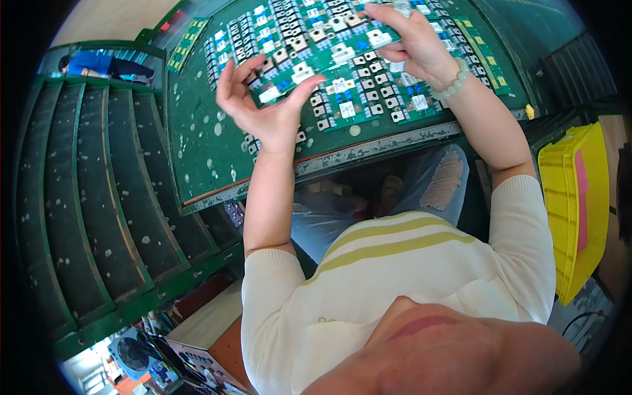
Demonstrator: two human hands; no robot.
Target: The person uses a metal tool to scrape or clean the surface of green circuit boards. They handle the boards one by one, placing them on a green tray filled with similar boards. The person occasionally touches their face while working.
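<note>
A long green circuit board (322,64), carrying large white blocks and small blue parts, slants above other boards on the table. My left hand (266,115) grips its left end, with the thumb along the near edge and the fingers curled at the far side. At the other end my right hand (421,49) holds the board, the thumb beneath and the index finger stretched across above it. A pale bead bracelet circles the right wrist. Beneath both hands lie rows of similar populated boards (349,105) with black, metal-tabbed parts. The exact finger contacts are partly hidden.
The green table (214,158) has a worn metal front edge. Flat green boards with yellowish pads (187,45) lie at its left, more at right. A ribbed dark green rack (92,197) stands left, a yellow bin (573,210) right. Another person (108,64) is far left.
</note>
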